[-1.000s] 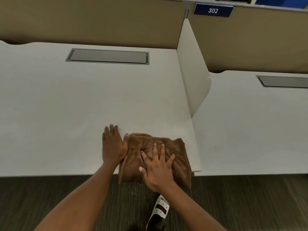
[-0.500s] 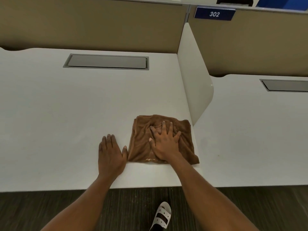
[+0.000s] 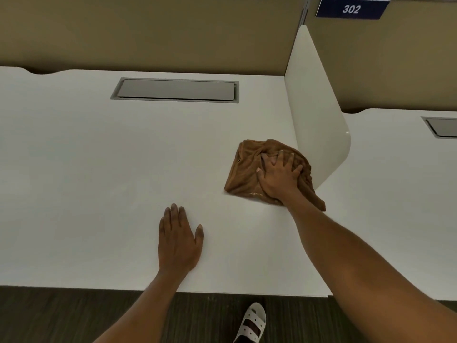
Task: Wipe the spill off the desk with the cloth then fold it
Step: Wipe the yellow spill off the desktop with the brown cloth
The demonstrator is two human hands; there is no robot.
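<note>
White, smooth laminate worktop (image 3: 86, 169): front edge straight, rear edge against a tan partition wall. Set flush near the rear: grey rectangular metal cable hatch (image 3: 176, 89), lid down. Bounded on the right by a white rounded divider panel (image 3: 319, 125) standing upright. Lying directly on the surface, just beside the divider's foot: crumpled brown terry cloth (image 3: 244, 169), pressed under the right hand (image 3: 279, 178). Resting flat near the front edge, apart from the cloth: left hand (image 3: 178, 241), fingers together.
</note>
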